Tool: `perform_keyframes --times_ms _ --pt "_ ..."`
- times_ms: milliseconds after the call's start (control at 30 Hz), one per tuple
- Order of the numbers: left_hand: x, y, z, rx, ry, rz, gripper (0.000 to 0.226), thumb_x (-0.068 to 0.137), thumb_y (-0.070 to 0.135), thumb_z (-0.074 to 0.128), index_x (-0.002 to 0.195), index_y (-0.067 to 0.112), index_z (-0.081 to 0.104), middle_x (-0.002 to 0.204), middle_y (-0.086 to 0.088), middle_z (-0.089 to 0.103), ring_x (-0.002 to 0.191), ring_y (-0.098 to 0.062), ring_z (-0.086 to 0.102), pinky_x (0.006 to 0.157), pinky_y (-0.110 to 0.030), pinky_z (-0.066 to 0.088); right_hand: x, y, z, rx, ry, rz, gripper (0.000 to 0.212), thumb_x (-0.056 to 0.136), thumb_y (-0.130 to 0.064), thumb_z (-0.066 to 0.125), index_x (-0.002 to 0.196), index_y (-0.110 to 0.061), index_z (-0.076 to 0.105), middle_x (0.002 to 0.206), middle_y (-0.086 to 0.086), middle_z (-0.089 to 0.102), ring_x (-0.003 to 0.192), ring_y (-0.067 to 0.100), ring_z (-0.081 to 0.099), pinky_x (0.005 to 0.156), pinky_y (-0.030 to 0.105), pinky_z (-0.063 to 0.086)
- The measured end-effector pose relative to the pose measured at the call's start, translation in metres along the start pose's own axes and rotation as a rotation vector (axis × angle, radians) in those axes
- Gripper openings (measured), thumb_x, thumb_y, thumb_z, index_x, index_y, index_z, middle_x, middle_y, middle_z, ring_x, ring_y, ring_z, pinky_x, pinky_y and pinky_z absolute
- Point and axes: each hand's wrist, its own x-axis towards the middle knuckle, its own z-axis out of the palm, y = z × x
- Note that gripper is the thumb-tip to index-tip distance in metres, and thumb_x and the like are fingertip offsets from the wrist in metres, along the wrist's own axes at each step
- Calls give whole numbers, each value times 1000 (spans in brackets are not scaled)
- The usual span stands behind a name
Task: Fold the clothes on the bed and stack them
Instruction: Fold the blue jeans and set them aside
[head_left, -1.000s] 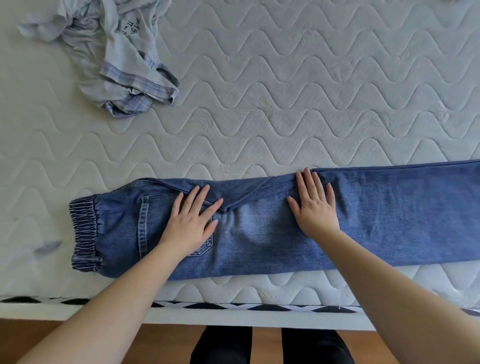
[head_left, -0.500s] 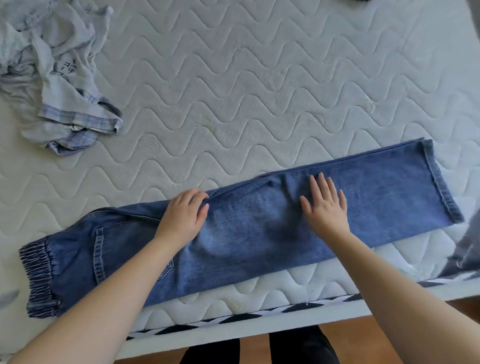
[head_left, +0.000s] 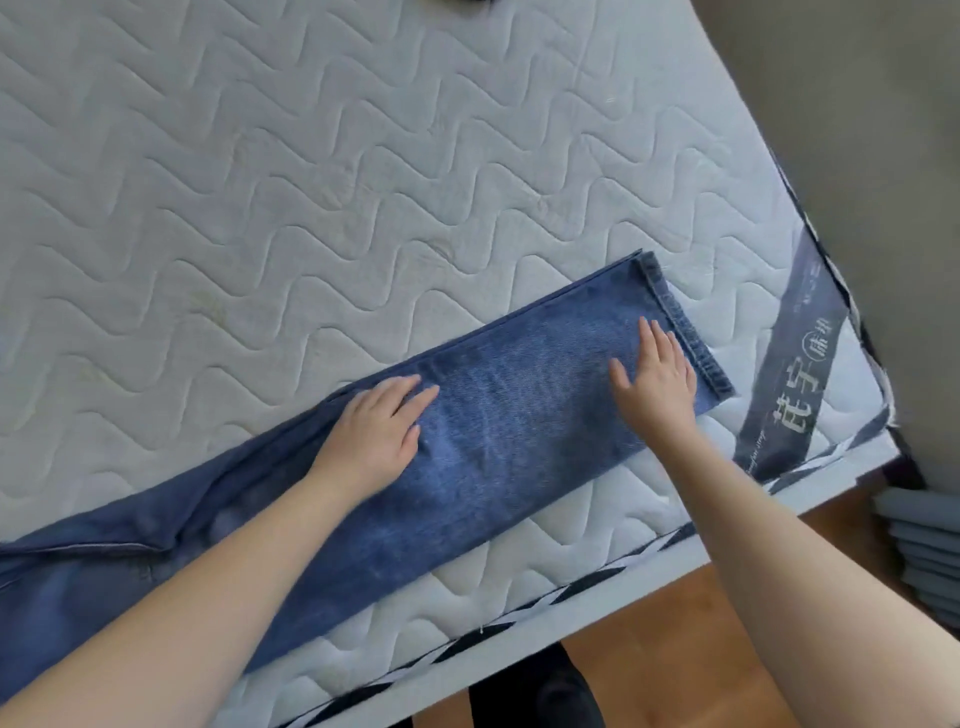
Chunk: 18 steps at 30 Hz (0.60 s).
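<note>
Both hands were flat on the jeans (head_left: 498, 431), nothing gripped. Left hand (head_left: 374, 436) sat palm-down mid-leg at frame centre, fingers mostly straight and pointing toward the hem. Right hand (head_left: 654, 384) sat palm-down just short of the hem (head_left: 685, 327), fingers extended and slightly spread. Likely purpose: pressing the stacked legs flat and keeping the layers aligned before the next fold; the left pinned the middle while the right flattened the cuff end. The jeans lay diagonally across the lower half of the frame, running from lower left up to the right of centre, along the near edge of the mattress (head_left: 363, 182). Legs looked folded one over the other lengthwise, edges roughly matched at the hem. Medium-blue denim, faded lighter between the hands, stitched double hem visible. Some bunching and a darker crease toward the lower left, near the left forearm. Waistband end was out of frame. Folding looked early: no crosswise fold yet, nothing stacked in view.
</note>
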Motion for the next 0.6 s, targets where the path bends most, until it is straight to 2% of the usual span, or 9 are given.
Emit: perform_keyframes --times_ms 67,167,233,333,433,500,600 --pt "30 27 10 34 -60 57 55 94 20 54 147 16 43 152 -12 40 138 -31 41 109 -46 35 14 18 -10 21 0 48 68 100 -42 41 157 -22 11 164 -1 11 151 19 6 122 41 7" --pt "70 60 26 148 -153 101 65 99 36 46 156 27 14 164 -5 11 149 -25 15 118 -40 17 32 39 -21 40 -29 100 68 100 -38 44 157 -19 12 163 3 16 149 25 14 121 43 12" --pt "90 76 34 236 -208 115 70 99 46 42 156 32 4 165 -2 -1 150 -23 5 120 -41 10 43 51 -27 52 -44 129 67 100 -35 46 156 -18 14 159 7 25 144 29 24 118 44 19" --pt "112 91 38 297 -286 110 77 96 51 47 155 35 0 164 -2 -7 150 -24 0 120 -44 9 61 65 -35 135 -51 152 60 99 -30 50 152 -16 28 148 13 37 134 34 38 111 46 31" --pt "124 97 40 334 -351 88 81 95 51 50 154 38 -3 164 -3 -12 150 -25 -2 120 -45 9 78 76 -42 227 -84 160 50 94 -34 60 138 -17 45 132 13 51 121 34 51 103 46 41" --pt "127 99 42 343 -371 81 81 96 50 50 154 38 -5 163 -4 -13 150 -26 -3 120 -46 10 88 78 -47 285 -152 173 49 91 -38 65 132 -18 48 123 10 59 112 32 57 95 41 46" --pt "128 102 43 348 -379 79 81 96 48 51 155 37 -4 163 -5 -13 150 -27 -4 120 -46 10 95 75 -53 265 -239 143 42 89 -37 65 125 -20 52 115 7 64 99 27 60 82 33 46"
